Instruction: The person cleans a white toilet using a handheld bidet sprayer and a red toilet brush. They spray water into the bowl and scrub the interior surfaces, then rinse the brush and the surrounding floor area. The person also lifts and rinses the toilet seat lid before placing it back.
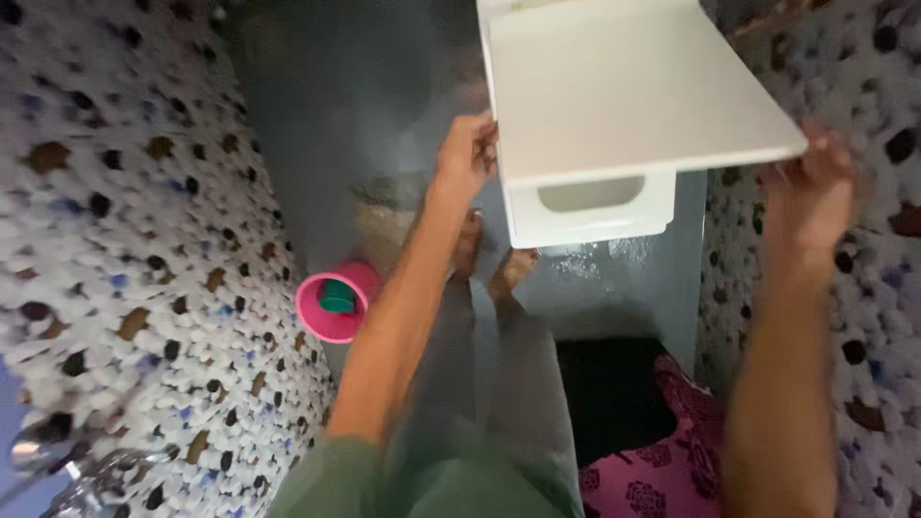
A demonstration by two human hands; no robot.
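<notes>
- Chrome tap fitting point(58, 460) sits at my far lower left, against the pebble-pattern wall point(115, 192): white with brown, black and blue spots.
- Pink tub point(334, 305) stands on the wet grey floor point(326, 115) close to that wall, with a small green cup point(338, 295) inside it.
- My left hand point(465, 153) is closed on the left edge of the white tray point(633, 86), fingers wrapped around the rim.
- I have the tray up in the air, well above the floor, between both hands. It's a flat white plastic piece with a raised rim, and below its near edge there's a panel with a slot-shaped cut-out handle.
- My bare feet point(489, 264) show on the floor directly under the tray, grey trouser legs below them.
- My right hand point(811, 187) is on the tray's right corner. It's motion-blurred, so I can't tell how tightly it's closed, but it's in contact and taking weight.
- Black mat point(614, 393) and a pink flowered cloth point(662, 460) lie at lower right, beside the patterned right wall point(863, 288).
- Progress, my read: the tray is lifted and carried two-handed; it isn't set down or mounted anywhere yet, so placement is still left.
</notes>
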